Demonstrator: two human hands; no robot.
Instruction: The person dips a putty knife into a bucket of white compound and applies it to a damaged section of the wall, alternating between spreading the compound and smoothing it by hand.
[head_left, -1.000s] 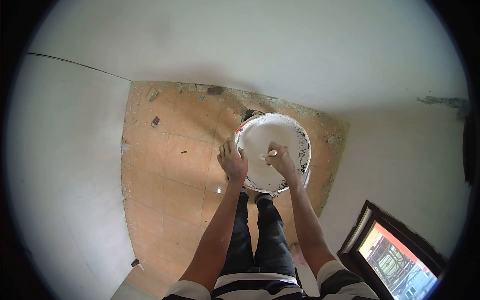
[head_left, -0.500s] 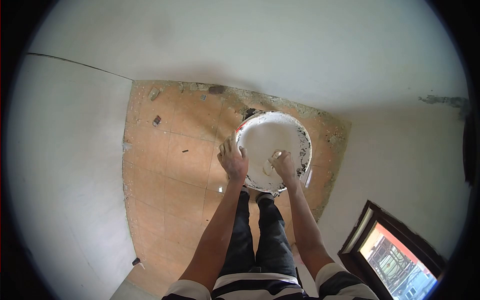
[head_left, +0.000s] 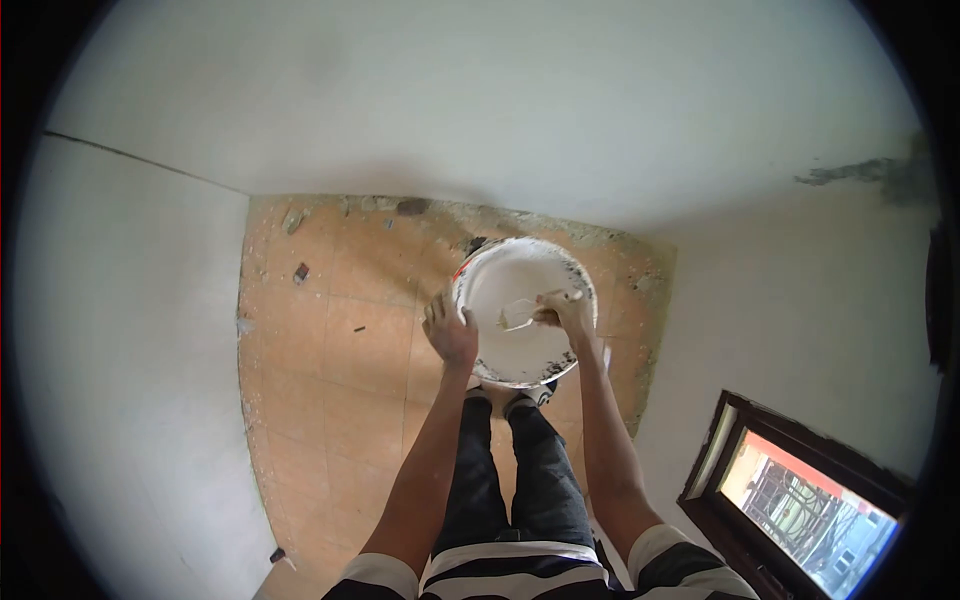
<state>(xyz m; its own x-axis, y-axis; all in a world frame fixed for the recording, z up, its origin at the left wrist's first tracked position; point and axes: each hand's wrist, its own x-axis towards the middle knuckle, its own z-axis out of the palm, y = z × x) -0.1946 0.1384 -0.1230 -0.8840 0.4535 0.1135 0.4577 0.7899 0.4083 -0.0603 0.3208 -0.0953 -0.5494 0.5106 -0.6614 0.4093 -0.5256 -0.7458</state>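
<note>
A round white bucket (head_left: 592,285) stands in front of my feet, its rim blotched with dark marks. Smooth whitish paint or paste (head_left: 510,275) covers its inside. My left hand (head_left: 453,337) grips the bucket's left edge, thumb at the rim and fingers outside. Over the right part of the opening, my right hand (head_left: 562,312) is closed around a small pale tool (head_left: 515,318) coated in white. The tool points left across the white material; its exact kind I cannot tell.
Orange floor tiles (head_left: 365,350) carry specks and small debris, including a dark chunk (head_left: 411,207) by the back wall. White walls (head_left: 440,100) rise behind and on both sides. A dark-framed window (head_left: 800,510) is at lower right. My legs (head_left: 545,465) are just below the bucket.
The tool has swung from pointing down to pointing left, and my right hand has turned with it. The camera view has shifted slightly; my left hand stays at the rim.
</note>
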